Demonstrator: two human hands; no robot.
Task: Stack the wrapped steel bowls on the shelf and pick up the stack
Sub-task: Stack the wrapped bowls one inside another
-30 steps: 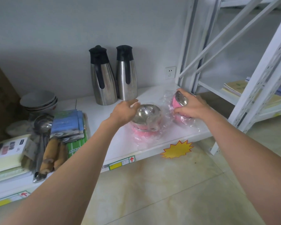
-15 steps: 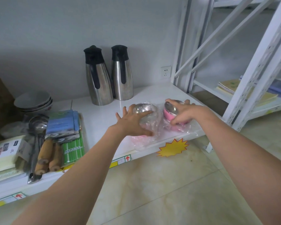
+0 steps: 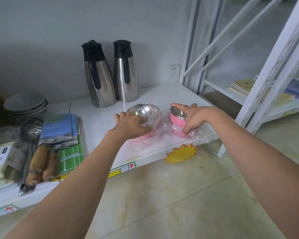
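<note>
Two pink-sided steel bowls in clear plastic wrap stand side by side near the front edge of the low white shelf (image 3: 171,94). My left hand (image 3: 131,124) grips the near side of the left wrapped bowl (image 3: 144,111), fingers pressed into its plastic. My right hand (image 3: 192,118) holds the right wrapped bowl (image 3: 177,119), thumb low on its pink side and fingers over the far rim; this bowl tilts its opening toward the left one. A small gap separates the two bowls.
Two steel thermos jugs (image 3: 110,75) stand behind the bowls. Left on the shelf lie stacked grey bowls (image 3: 26,105), a ladle (image 3: 30,130), blue packets (image 3: 59,126), green packs and brushes. A white rack post (image 3: 273,66) rises at the right. A yellow starburst sticker (image 3: 180,153) hangs off the shelf edge.
My left hand has slid down onto the near side of the left bowl and closed on it. My right hand has lowered and tilted the right bowl beside it.
</note>
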